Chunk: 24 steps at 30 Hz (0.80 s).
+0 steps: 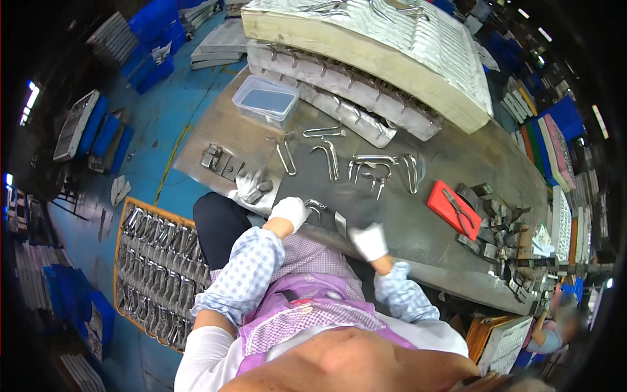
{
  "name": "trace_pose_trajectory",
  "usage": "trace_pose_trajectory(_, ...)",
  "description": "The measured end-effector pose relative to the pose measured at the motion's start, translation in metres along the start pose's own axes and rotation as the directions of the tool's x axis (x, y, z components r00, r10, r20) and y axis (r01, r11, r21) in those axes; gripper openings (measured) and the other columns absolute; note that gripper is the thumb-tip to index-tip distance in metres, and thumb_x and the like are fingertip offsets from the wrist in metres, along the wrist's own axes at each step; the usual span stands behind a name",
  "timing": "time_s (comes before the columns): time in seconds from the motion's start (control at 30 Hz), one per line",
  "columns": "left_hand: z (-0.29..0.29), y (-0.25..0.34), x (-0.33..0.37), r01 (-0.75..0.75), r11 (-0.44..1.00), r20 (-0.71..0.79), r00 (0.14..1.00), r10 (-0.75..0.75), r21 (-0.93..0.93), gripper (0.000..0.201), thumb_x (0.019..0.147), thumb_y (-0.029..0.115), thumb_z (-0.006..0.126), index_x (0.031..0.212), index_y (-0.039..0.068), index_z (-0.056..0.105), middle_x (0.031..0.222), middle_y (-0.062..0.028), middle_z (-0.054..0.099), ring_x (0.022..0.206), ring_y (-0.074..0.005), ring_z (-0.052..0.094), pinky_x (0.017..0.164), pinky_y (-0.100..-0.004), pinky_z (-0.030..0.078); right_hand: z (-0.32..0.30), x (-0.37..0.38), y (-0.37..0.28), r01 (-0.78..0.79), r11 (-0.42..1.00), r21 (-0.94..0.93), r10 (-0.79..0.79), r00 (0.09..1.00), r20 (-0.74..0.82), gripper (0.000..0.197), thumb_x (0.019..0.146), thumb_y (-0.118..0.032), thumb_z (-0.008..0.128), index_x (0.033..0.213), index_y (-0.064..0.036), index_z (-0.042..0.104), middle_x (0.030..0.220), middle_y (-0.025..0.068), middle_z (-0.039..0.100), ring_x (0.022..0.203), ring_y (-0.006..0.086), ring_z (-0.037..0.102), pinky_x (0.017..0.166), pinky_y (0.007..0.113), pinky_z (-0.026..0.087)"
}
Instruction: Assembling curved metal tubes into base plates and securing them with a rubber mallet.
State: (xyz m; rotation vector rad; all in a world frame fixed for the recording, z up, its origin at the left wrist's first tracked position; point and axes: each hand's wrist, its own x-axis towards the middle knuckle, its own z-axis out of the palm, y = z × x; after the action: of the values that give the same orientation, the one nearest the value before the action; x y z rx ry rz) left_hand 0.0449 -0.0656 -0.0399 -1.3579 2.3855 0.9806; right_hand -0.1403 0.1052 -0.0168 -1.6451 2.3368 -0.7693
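My left hand (pixel 290 213), in a white glove, is closed at the table's near edge around a shiny curved metal part (pixel 316 206). My right hand (pixel 369 242), also in a white glove, is to its right; its fingers are smeared by motion, and a dark blur hides whatever is in them. A small flat metal piece (pixel 340 223) shows between the hands. Beyond them, on a dark mat (pixel 304 179), lie several bent chrome parts (pixel 334 160), some hooked, some with long arms.
A crumpled grey-white glove (pixel 253 185) and a metal block fixture (pixel 222 161) lie left. A clear plastic box (pixel 266 101) stands behind. Pliers (pixel 460 210) rest on a red pad (pixel 441 206) at right, near dark metal tooling (pixel 499 238). Stacked foam trays (pixel 366 49) fill the back; a wooden-edged tray (pixel 153 274) of metal parts sits lower left.
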Motion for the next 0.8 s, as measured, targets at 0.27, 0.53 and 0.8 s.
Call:
trace_pose_trajectory(0.27,0.028,-0.013,-0.045,-0.141,0.939,-0.171,0.981,0.090,-0.315,0.047,0.084,0.046,0.066,0.103,0.002,0.068,0.090,-0.0210,0.069,0.083,-0.0362,0.068,0.079,-0.0418,0.054,-0.075,-0.036,0.098,-0.295,0.909,-0.293,0.111,0.851,-0.513,0.023,0.080,-0.024,0.072,0.103,-0.0184,0.073,0.099,0.0077,0.073,0.086,0.0299,0.069,0.077,0.041,0.054)
trace_pose_trajectory(0.53,0.040,-0.002,-0.056,-0.139,0.512,-0.096,0.989,0.109,-0.848,0.035,0.097,0.035,0.060,0.101,-0.001,0.062,0.081,-0.0042,0.063,0.068,-0.0107,0.056,0.063,-0.0272,0.047,0.055,0.008,-0.025,0.042,0.949,-0.314,-0.084,0.989,-0.123,0.059,0.075,-0.026,0.075,0.129,-0.0103,0.057,0.093,0.0182,0.066,0.085,0.0340,0.065,0.076,0.045,0.051)
trace_pose_trajectory(0.8,0.067,-0.022,-0.064,-0.166,-0.042,-0.164,0.985,-0.043,-0.985,0.030,0.101,0.020,0.051,0.103,-0.004,0.069,0.064,-0.0054,0.061,0.055,-0.0123,0.056,0.052,-0.0278,0.042,0.017,0.003,-0.065,-0.347,0.905,0.244,0.231,0.886,0.402,0.055,0.088,-0.027,0.066,0.138,-0.0111,0.051,0.095,0.0213,0.070,0.081,0.0363,0.069,0.072,0.042,0.054)
